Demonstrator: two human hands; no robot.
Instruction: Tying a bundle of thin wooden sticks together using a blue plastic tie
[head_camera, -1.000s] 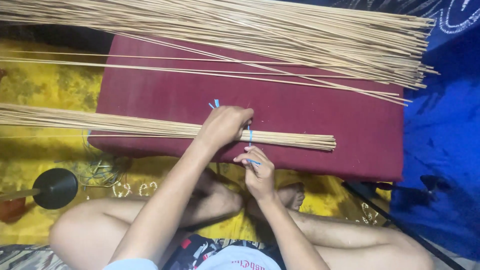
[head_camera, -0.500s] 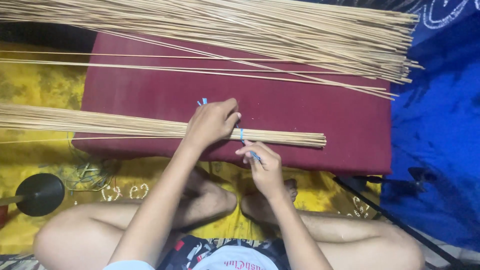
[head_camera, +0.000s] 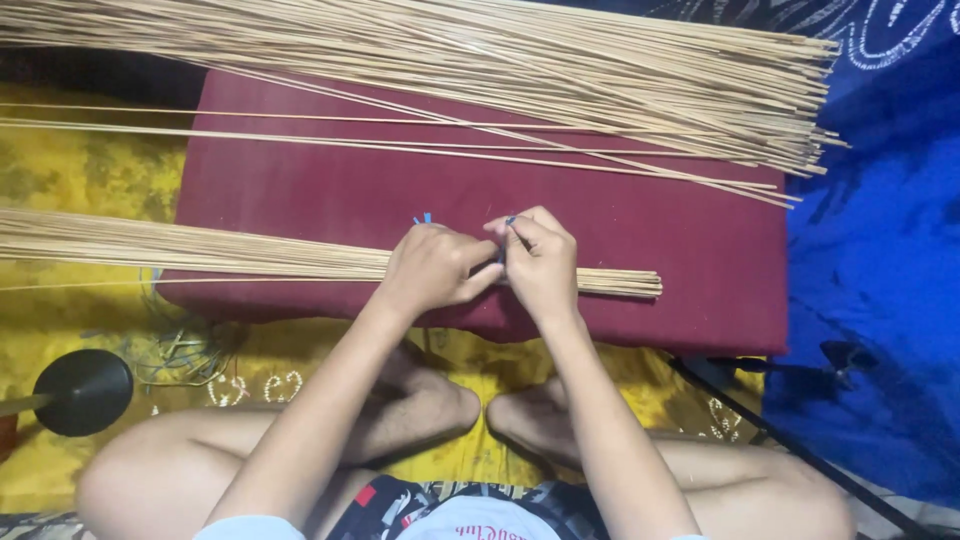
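Observation:
A bundle of thin pale sticks (head_camera: 200, 250) lies across the near edge of a dark red cushion (head_camera: 650, 230). My left hand (head_camera: 432, 268) clamps down over the bundle. My right hand (head_camera: 540, 258) is right beside it, fingers pinched on a thin blue strip (head_camera: 508, 222) that wraps the bundle. Two short blue ends (head_camera: 422, 218) stick up just behind my left hand. The wrap itself is hidden under my fingers.
A large loose pile of the same sticks (head_camera: 480, 60) spans the far side of the cushion, with a few single sticks (head_camera: 300, 128) trailing off. A yellow patterned cloth (head_camera: 80, 180) lies left, a blue cloth (head_camera: 880, 300) right, a black round base (head_camera: 82, 390) near my left knee.
My right hand has come up from the cushion's near edge onto the bundle, meeting my left hand. The blue strip went up with it. The view has shifted slightly.

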